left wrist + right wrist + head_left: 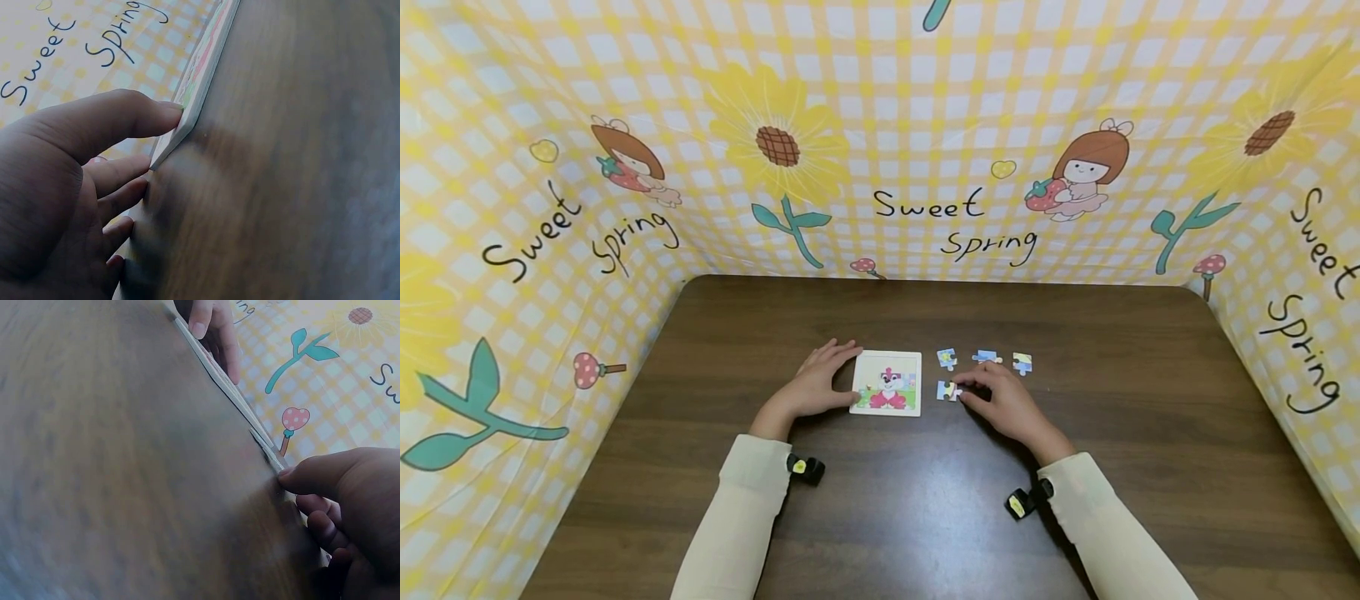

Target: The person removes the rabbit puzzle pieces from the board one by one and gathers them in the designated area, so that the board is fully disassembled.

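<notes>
A square white-framed jigsaw board (872,363) lies on the table, partly filled with pieces that show a pink and white cartoon animal. My left hand (812,385) is at its left side, the thumb (159,117) resting on the front left edge and the straight forefinger touching near the far corner. Right of the board, my right hand (1009,406) pinches the edge of a blue and white puzzle piece (947,391) between thumb and forefinger. In the right wrist view that piece (265,449) shows edge-on, low over the wood. The other right fingers are curled under the palm.
Three more loose pieces lie beyond my right hand: a blue and yellow piece (947,358), a blue piece (987,356) and a blue and yellowish piece (1022,362). The brown wooden table (880,500) is bordered by a yellow checked cloth (895,108) at the back and sides.
</notes>
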`<action>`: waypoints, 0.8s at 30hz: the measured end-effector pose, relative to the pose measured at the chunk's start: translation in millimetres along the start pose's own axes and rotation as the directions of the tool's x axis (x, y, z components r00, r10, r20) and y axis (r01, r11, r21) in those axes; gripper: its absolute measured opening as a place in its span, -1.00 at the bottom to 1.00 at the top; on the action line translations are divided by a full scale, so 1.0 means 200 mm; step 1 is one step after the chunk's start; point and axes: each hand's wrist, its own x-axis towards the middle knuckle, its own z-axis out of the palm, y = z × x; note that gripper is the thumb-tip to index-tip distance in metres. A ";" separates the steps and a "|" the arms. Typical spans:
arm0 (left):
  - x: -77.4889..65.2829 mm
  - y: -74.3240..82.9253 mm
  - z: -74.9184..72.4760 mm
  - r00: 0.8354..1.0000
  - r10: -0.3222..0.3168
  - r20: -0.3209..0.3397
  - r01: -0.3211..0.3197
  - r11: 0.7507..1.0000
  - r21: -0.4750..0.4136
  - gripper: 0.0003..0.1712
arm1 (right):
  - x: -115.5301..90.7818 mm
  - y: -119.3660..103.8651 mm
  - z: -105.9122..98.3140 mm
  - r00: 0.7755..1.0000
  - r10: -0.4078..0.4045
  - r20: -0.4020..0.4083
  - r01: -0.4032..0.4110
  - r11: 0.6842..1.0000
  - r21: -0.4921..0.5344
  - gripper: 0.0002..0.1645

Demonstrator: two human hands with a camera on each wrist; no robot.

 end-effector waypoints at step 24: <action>0.01 -0.01 0.00 1.000 -0.004 0.006 0.004 1.000 -0.001 -0.06 | 0.00 0.00 0.00 1.000 0.017 -0.004 -0.017 1.000 0.009 -0.72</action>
